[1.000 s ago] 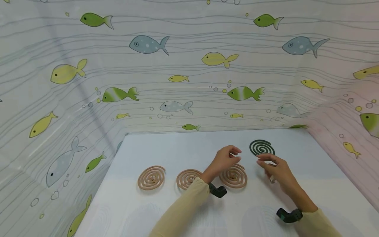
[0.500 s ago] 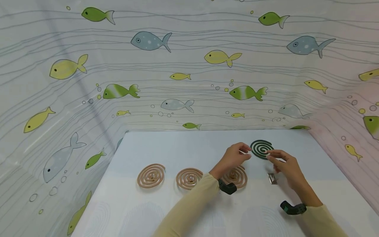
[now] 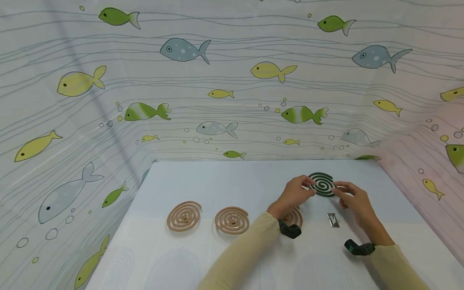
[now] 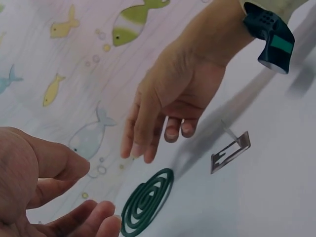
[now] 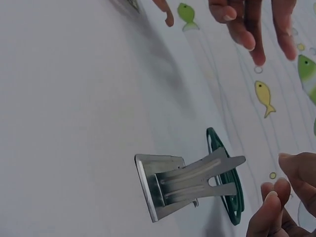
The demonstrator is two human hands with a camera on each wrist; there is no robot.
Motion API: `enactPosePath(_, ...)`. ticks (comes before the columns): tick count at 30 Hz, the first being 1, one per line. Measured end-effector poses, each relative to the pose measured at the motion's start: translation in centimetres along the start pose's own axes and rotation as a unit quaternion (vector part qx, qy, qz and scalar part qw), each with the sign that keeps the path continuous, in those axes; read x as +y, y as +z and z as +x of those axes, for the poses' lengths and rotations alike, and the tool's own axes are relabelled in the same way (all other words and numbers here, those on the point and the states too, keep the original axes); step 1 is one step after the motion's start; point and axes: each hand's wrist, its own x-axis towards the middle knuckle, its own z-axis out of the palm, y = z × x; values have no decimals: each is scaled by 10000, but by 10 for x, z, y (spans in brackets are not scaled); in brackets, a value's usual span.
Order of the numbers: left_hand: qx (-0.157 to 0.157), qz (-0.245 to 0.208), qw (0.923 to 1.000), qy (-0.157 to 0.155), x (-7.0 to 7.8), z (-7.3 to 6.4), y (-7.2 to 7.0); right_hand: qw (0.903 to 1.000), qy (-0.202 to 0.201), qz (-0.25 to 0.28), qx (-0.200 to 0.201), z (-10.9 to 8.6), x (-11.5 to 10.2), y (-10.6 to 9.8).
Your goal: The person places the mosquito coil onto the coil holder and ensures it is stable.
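Observation:
A dark green mosquito coil (image 3: 322,185) lies flat toward the back right of the white table. My left hand (image 3: 295,191) reaches over its left edge, thumb and fingers apart. On the opposite side my right hand (image 3: 355,201) has its fingertips at the coil's right edge. Both wrist views show the hands hovering near the coil, neither gripping it; whether a fingertip touches it I cannot tell. Nearer the front, below the coil, a small metal coil stand (image 3: 332,220) rests on the table, its forked prong bent upward (image 5: 197,180).
Two tan mosquito coils (image 3: 184,216) stand to the left, each with a metal stand at its centre. A third tan coil (image 3: 298,219) is partly hidden behind my left wrist. Fish-patterned sheeting (image 3: 217,108) walls the table at the back and sides.
Both hands have moved right and away from me toward the green coil, closing in on its two sides. The metal stand, earlier mostly hidden by my right hand, now shows fully.

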Motion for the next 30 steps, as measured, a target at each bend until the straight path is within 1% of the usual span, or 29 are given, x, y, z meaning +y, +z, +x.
enactPosePath(4, 22, 27, 9998, -174, 0, -1, 7, 9999, 80, -3, 117, 6, 4, -1)
enactPosePath(9, 56, -24, 9995, -308, -1, 0, 13, 9996, 127, 11, 235, 11, 5, -2)
enactPosePath(15, 83, -60, 9997, -241, -3, 5, 14, 9991, 290, -3, 294, 18, 5, -2)
enactPosePath(22, -115, -145, 9995, -241, -7, 10, 17, 9981, 531, 11, 308, 25, 10, -4)
enactPosePath(25, -59, -181, 9991, -367, -10, 12, 17, 9982, 567, -27, 215, 28, 12, -4)
enactPosePath(28, 57, -274, 9980, -573, -14, 15, 18, 9984, 551, -50, 139, 29, 14, -5)
enactPosePath(30, 130, -280, 9975, -638, -16, 19, 19, 9985, 536, -44, 119, 30, 16, -7)
